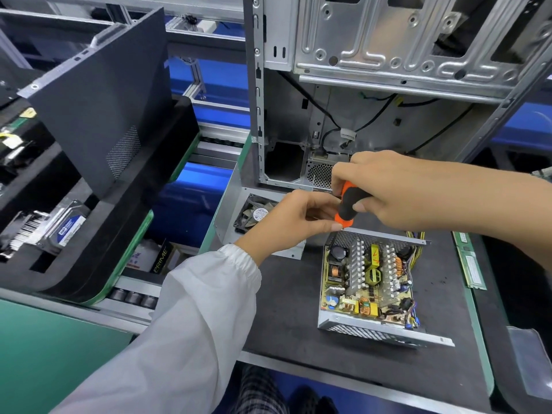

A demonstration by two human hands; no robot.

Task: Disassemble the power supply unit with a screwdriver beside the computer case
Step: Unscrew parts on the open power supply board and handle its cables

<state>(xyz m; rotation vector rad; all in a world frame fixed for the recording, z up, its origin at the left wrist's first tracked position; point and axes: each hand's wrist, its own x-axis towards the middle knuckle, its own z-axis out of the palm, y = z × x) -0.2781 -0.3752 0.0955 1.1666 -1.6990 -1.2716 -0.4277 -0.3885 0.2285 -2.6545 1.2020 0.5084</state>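
The power supply unit [370, 282] lies open on the dark mat, its circuit board with coils and heat sinks exposed. Its removed metal cover with a fan [254, 213] lies just behind it on the left. My right hand [397, 189] is wrapped around the orange-and-black handle of the screwdriver [348, 204], held above the unit's far edge. My left hand [295, 219] pinches the handle's lower end with its fingertips. The screwdriver's shaft is hidden by the hands. The bare metal computer case [373, 85] stands upright right behind.
A black side panel [104, 94] leans on a foam tray at the left, with a hard drive [62, 228] in the tray. A RAM stick [472, 264] lies at the right of the mat. Loose cables hang inside the case.
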